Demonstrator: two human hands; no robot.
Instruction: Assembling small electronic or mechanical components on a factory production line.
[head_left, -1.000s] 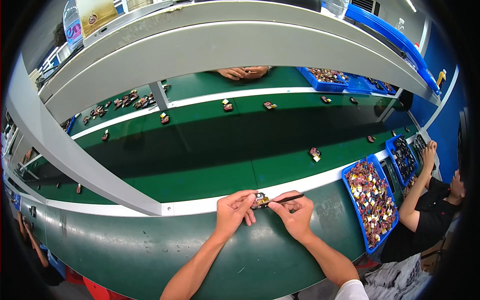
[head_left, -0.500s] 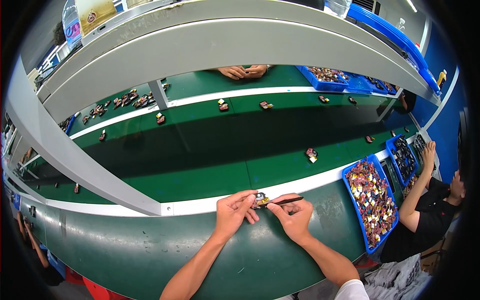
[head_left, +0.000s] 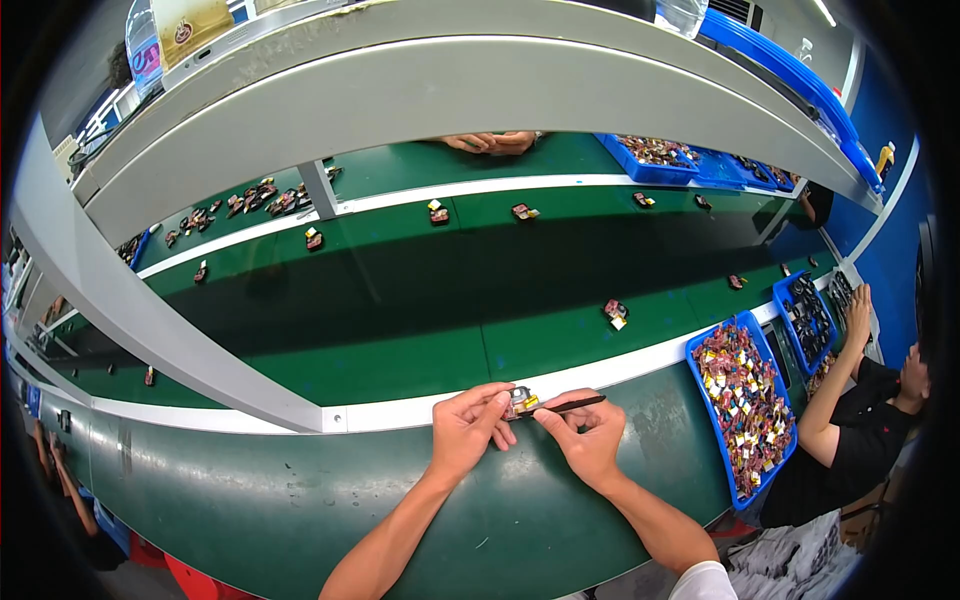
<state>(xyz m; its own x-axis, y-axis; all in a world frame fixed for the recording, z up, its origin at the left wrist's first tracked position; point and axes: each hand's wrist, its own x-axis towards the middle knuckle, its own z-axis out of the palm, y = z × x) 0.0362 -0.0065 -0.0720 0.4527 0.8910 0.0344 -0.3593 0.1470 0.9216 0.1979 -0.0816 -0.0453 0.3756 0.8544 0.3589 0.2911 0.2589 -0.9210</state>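
Note:
My left hand (head_left: pixel 464 425) grips a small electronic part (head_left: pixel 521 401) between thumb and fingers. The part is dark and clear-looking with a yellow piece on it; finer detail is too small to tell. My right hand (head_left: pixel 588 438) is closed round a slim black pointed tool (head_left: pixel 577 404), whose pointed end sticks out to the right. The tool's other end meets the part, and my right fingertips are close beside it. Both hands are held over the near edge of the green worktable (head_left: pixel 400 500), next to the white rail.
A green conveyor belt (head_left: pixel 400 345) carries several spaced small parts, one (head_left: pixel 616 314) ahead of my right hand. Right of me stands a blue tray (head_left: pixel 742 410) heaped with reddish parts. A co-worker (head_left: pixel 850 420) sits beyond it. A grey frame beam (head_left: pixel 480 90) crosses above.
The parts on the belt have shifted slightly to the left. My hands stay nearly still around the electronic part. The co-worker's hand on the right has moved a little.

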